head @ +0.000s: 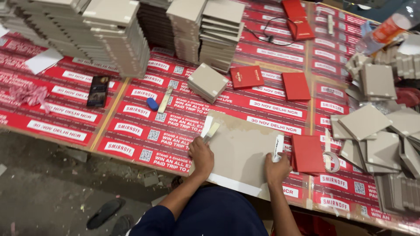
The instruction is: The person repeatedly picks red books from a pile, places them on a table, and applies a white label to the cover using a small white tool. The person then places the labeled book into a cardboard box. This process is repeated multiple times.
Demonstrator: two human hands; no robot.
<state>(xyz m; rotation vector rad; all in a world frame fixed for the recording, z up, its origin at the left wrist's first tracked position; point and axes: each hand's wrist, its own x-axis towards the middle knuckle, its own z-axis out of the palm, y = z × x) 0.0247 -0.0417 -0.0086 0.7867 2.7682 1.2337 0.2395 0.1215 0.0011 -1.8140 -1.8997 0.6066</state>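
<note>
Cardboard sheet [240,153] lies flat at the table's near edge. Your left hand [201,157] is clenched around a flat strip tool [211,130] on it; your right hand [277,168] grasps a white strip [278,146] beside a red cover [307,154].

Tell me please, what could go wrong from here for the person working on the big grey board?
1. The grey board overhangs the table's near edge; pressure there could tip or slide it off.
2. The left hand holds a flat tool and could drag it unevenly.
3. The red cover lies close beside the right hand and might get knocked or smeared.
</note>
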